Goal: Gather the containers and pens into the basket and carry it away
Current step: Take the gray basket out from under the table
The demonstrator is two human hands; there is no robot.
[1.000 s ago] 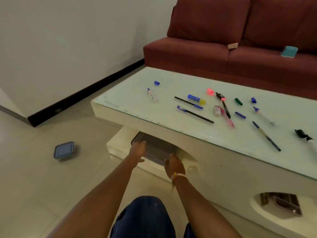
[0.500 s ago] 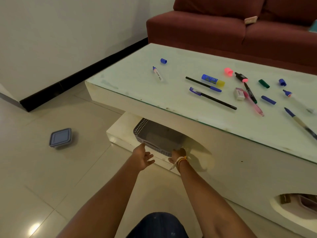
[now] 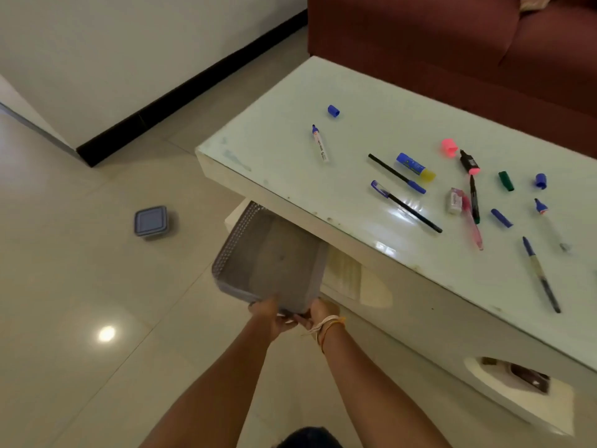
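Note:
A grey perforated basket [image 3: 268, 260] sticks out from the shelf under the white coffee table [image 3: 284, 153], its far end hidden beneath the tabletop. My left hand [image 3: 269, 315] and my right hand [image 3: 318, 313] both grip its near rim, close together. Several pens, markers and loose caps lie scattered on the tabletop, among them a white marker [image 3: 320, 144], two black pens with blue caps [image 3: 405, 206] and a blue and yellow glue stick [image 3: 416, 167]. A small blue-lidded container [image 3: 151, 220] sits on the floor to the left.
A dark red sofa [image 3: 452, 43] stands behind the table. A white wall with black skirting [image 3: 181, 95] runs at the left. The floor is glossy tile. A second opening in the table's side at lower right holds a dark object [image 3: 529, 378].
Both hands have closed on the basket's near rim and drawn it further out from under the table. The view has tilted down and moved closer.

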